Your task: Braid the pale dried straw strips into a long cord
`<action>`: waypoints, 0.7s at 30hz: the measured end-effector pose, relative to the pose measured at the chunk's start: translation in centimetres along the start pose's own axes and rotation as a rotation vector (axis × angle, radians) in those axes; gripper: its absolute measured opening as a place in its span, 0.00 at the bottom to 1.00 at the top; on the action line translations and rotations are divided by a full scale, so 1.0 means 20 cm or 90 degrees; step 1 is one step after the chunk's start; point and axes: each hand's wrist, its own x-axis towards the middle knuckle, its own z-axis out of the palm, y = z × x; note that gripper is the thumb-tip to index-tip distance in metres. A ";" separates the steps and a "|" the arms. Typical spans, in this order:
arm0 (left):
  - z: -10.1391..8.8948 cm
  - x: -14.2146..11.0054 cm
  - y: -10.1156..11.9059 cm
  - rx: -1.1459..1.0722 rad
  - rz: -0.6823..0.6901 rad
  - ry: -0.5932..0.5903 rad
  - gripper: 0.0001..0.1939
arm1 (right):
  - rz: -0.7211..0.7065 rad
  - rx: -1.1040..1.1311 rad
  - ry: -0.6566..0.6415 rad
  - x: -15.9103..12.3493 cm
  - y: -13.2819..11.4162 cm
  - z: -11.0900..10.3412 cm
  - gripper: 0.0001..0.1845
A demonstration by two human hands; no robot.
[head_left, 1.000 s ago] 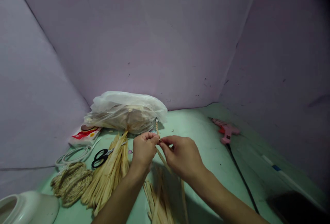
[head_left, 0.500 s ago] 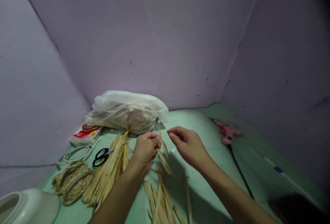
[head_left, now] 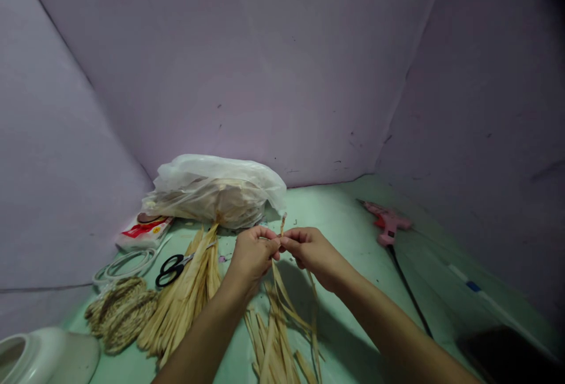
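Both my left hand [head_left: 256, 250] and my right hand [head_left: 312, 250] pinch a short braid of dried plant fibre [head_left: 283, 222], their fingertips meeting just under its upright tip. Loose strands [head_left: 289, 304] hang from the pinch toward the table. Below my hands lie several cut flat fibre strips [head_left: 273, 346]. To the left of my left hand, a tied bundle of pale dried strips [head_left: 188, 301] fans out, with black-handled scissors [head_left: 171, 270] partly tucked under it. How the strands cross between my fingers is hidden.
A clear plastic bag [head_left: 216, 189] of fibre sits at the back. Left are braided coils [head_left: 126, 313], a white cable [head_left: 132, 263], a red-and-white packet [head_left: 145, 232] and a white jar [head_left: 53, 351]. Right are a pink glue gun [head_left: 387, 222] with its cord and a dark object [head_left: 507, 351].
My right hand has moved left, from open beside the braid to pinching it next to my left hand. The loose strands now hang lower and more spread.
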 end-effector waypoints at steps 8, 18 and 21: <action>-0.05 0.01 0.03 0.363 0.227 0.050 0.05 | -0.015 0.010 0.077 0.03 0.03 -0.01 0.10; 0.00 -0.05 0.03 0.479 0.244 0.087 0.10 | -0.081 0.026 0.160 0.06 0.08 -0.01 0.10; 0.05 -0.09 0.02 0.563 0.290 0.102 0.10 | -0.018 0.109 0.168 0.05 0.06 -0.01 0.11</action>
